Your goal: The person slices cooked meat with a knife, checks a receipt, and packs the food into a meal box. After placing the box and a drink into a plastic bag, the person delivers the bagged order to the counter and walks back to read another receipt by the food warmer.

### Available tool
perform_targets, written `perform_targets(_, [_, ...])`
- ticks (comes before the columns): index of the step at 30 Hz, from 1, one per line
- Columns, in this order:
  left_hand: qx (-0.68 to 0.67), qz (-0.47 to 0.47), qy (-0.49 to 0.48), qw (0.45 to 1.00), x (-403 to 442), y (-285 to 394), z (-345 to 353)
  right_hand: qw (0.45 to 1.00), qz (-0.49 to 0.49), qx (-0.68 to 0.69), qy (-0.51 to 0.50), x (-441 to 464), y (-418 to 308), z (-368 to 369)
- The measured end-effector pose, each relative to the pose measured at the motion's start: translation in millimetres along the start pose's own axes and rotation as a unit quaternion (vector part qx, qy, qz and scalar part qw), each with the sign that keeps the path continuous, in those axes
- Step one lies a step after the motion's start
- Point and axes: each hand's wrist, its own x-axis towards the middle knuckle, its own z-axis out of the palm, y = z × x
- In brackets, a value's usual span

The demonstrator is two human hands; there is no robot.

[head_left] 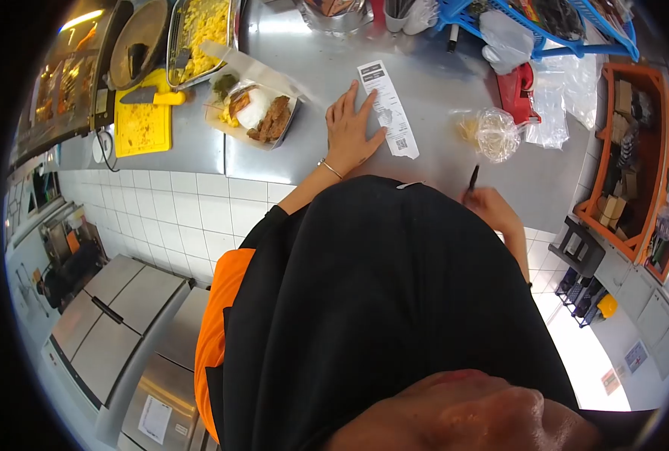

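My left hand (349, 129) lies with its fingers spread on the steel counter, its fingertips at the left edge of a long printed receipt (388, 109). In my right hand (490, 207), near the counter's front edge, is a black pen (474, 177) pointing up and away. An open takeaway box (280, 140) with white rice, brown meat and greens stands left of my left hand. Beyond my right hand sits a clear plastic-wrapped bundle (497, 135), with a red tape dispenser (516, 92) just behind it.
A yellow cutting board (143, 128) with a yellow-handled knife (152, 97) lies at the left, beside a metal tray (170, 56) of yellow food. A blue basket (552, 51) stands at the back right. Orange crates (624, 234) are at the far right.
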Motion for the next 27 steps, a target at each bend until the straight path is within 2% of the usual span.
perform_targets(2, [-0.001, 0.014, 0.006, 1.0, 0, -1, 0, 0.968, -0.126, 0.188, 0.113, 39, -26, 21])
perform_targets(3, [-0.001, 0.012, 0.007, 1.0, 0, -2, 1, 0.92, -0.186, 0.303, 0.168, 66, -34, 31])
perform_targets(6, [0.003, 0.011, 0.014, 1.0, -1, -3, 1, 0.909, -0.187, 0.313, 0.203, 126, -55, 32])
perform_targets(8, [-0.002, 0.007, 0.009, 1.0, -1, -3, 0, 0.938, -0.188, 0.193, 0.217, 149, -62, 32])
perform_targets(9, [-0.001, 0.003, 0.008, 1.0, -2, -3, -1, 0.939, -0.187, 0.193, 0.213, 158, -64, 33])
perform_targets(11, [0.0, 0.006, 0.008, 1.0, -2, -4, 0, 0.904, -0.237, 0.213, 0.285, 169, -64, 33])
perform_targets(12, [-0.001, 0.005, 0.006, 1.0, -2, -4, 1, 0.905, -0.235, 0.212, 0.285, 168, -67, 32])
perform_targets(14, [-0.005, 0.007, 0.009, 1.0, -2, -5, 2, 0.948, -0.136, 0.181, 0.223, 164, -75, 26])
perform_targets(15, [-0.007, 0.008, 0.009, 1.0, -2, -5, 2, 0.948, -0.135, 0.18, 0.224, 162, -78, 21])
perform_targets(17, [-0.01, 0.003, 0.005, 1.0, -2, -5, 2, 0.972, -0.067, -0.081, 0.211, 160, -82, 12])
perform_targets(18, [-0.012, 0.006, 0.004, 1.0, -1, -4, 1, 0.971, -0.065, -0.08, 0.214, 157, -83, 16])
perform_targets(20, [0.005, 0.015, 0.01, 1.0, -2, -4, -3, 0.92, -0.106, -0.169, 0.338, 147, -87, 30])
perform_targets(21, [0.004, 0.017, 0.009, 1.0, -4, -1, -7, 0.92, -0.104, -0.169, 0.339, 145, -87, 36])
perform_targets(23, [-0.139, -0.008, 0.054, 0.989, -10, 10, -25, 0.907, -0.103, -0.196, 0.358, 145, -91, 45])
perform_targets(24, [-0.135, -0.007, 0.056, 0.989, -9, 14, -46, 0.907, -0.107, -0.194, 0.359, 144, -93, 49])
perform_targets(26, [-0.173, 0.115, 0.07, 0.976, 3, 23, -105, 0.907, -0.07, -0.211, 0.359, 143, -96, 55])
perform_targets(27, [-0.156, 0.125, 0.14, 0.97, 18, 19, -129, 0.907, -0.071, -0.207, 0.36, 143, -98, 58])
